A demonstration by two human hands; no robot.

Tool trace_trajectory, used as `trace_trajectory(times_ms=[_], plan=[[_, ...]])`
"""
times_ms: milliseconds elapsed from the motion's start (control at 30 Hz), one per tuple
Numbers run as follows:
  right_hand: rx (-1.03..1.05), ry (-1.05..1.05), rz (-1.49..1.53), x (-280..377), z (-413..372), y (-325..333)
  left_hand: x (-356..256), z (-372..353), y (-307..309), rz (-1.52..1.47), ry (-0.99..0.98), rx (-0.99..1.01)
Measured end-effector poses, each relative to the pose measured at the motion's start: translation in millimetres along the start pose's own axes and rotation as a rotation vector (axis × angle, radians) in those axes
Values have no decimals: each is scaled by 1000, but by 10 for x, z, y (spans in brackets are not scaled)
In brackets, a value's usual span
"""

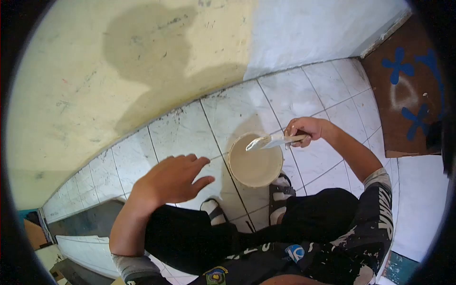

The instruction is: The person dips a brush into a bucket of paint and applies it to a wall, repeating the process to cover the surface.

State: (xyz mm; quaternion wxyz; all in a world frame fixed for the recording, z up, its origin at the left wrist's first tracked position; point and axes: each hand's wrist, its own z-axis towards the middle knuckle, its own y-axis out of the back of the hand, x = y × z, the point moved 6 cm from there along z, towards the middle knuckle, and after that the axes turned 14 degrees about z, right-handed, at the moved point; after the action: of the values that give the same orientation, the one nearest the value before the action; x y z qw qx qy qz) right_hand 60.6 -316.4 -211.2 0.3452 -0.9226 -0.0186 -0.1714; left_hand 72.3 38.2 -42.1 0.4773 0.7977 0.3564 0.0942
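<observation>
My right hand [304,131] is closed around the handle of a paintbrush [275,141]. White paint coats the bristles, which reach over the rim of a pale bucket [231,166] on the tiled floor. Inside the bucket the surface looks off-white. To the left of the bucket, my left hand [175,179] hovers with nothing in it, its thumb and fingers apart.
Ahead runs a wall, scuffed yellow [199,52] on the left and freshly whitish [299,33] on the right. A brown door [403,114] with blue flowers stands at right. My sandaled feet [213,209] are close behind the bucket on white tiles [185,128].
</observation>
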Motion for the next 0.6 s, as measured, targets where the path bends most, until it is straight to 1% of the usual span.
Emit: trace_trajectory(times_ms=[33,100,200,233,300,333,367,433,500,567,600], plan=[[41,34,45,55,-36,-74,-2,7,-4,5,-32,-42],[47,122,30,210,-170,-260,-2,10,7,7,-16,-10],[49,515,-69,625,-412,-572,22,34,-6,-12,-10,23],[48,532,-78,705,-466,-637,19,38,3,2,-11,11],[-135,802,-103,1010,-680,-704,20,41,10,-14,-6,31],[-70,883,-94,1138,-746,-788,18,44,8,-2,-1,53],[-66,901,-104,1220,-783,-891,27,50,18,13,2,39],[-117,1118,-15,1413,-957,-1105,37,56,-19,-16,0,75],[-146,1173,-53,1518,-1024,-1270,49,62,-9,-13,10,82],[-339,1402,-208,1653,-1176,-1348,57,61,-10,-25,11,92],[-338,1414,-217,1703,-1209,-1392,60,72,-17,-22,-4,91]])
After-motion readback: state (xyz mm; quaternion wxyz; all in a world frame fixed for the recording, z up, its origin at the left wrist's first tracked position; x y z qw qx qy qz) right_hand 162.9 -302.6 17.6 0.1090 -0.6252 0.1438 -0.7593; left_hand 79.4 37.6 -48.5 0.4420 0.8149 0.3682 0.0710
